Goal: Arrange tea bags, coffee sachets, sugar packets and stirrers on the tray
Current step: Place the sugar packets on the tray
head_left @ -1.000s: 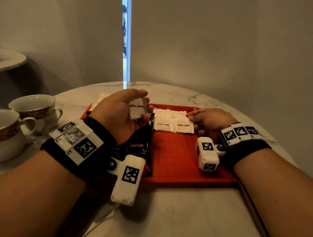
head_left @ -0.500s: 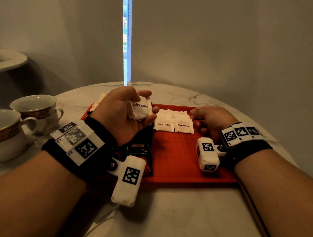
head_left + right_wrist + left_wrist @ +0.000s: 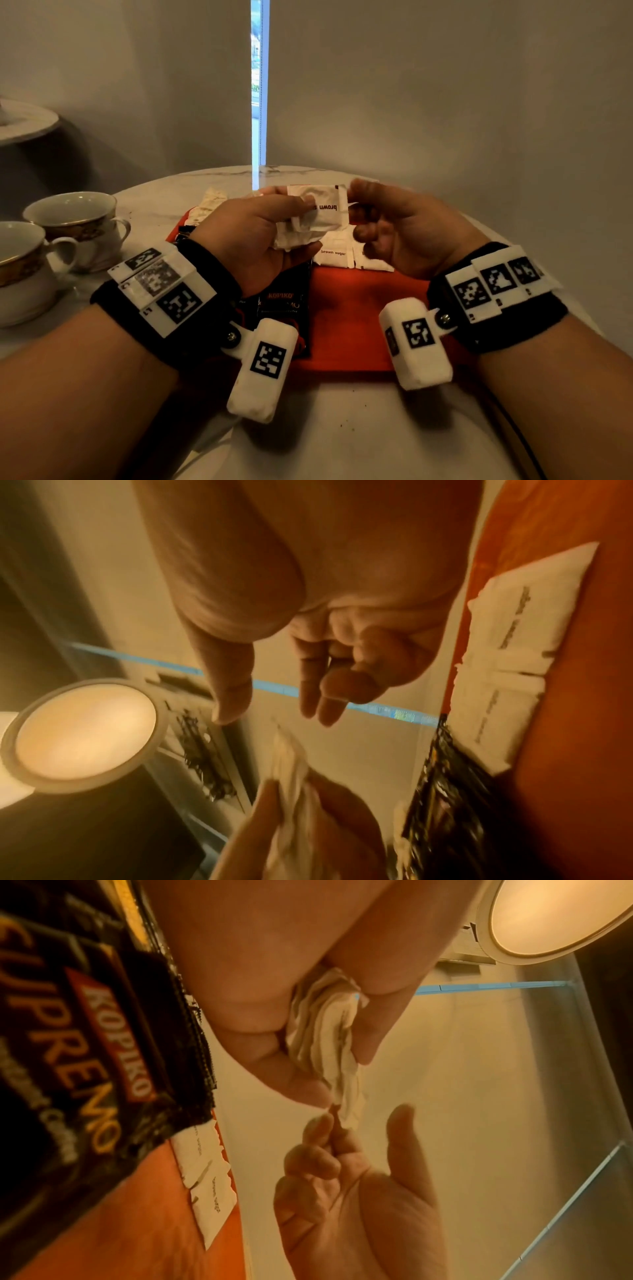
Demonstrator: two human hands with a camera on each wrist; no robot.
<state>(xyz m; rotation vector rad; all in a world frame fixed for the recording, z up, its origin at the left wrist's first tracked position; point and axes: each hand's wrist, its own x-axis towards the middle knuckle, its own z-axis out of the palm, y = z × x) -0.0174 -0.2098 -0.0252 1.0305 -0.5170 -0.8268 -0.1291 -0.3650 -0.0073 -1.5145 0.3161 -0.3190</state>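
Note:
My left hand (image 3: 291, 212) grips a bundle of white brown-sugar packets (image 3: 315, 216) above the far part of the red tray (image 3: 346, 308). The left wrist view shows several packets (image 3: 329, 1042) squeezed between thumb and fingers. My right hand (image 3: 363, 212) is raised beside the bundle with loose fingers; its fingertips (image 3: 325, 1123) are at the bundle's edge and the thumb stands apart. Two sugar packets (image 3: 334, 255) lie flat on the tray below the hands. Black Kopiko coffee sachets (image 3: 281, 301) lie on the tray's left side, partly under my left wrist.
Two gold-rimmed teacups (image 3: 75, 226) stand on the marble table to the left of the tray. Pale packets (image 3: 209, 205) lie at the tray's far left corner. The wall is close behind the table. A ceiling lamp (image 3: 85, 734) shows in the wrist views.
My right hand has lifted off the sugar packets on the tray and come up to the bundle. My left hand has raised the bundle and carried it a little to the right.

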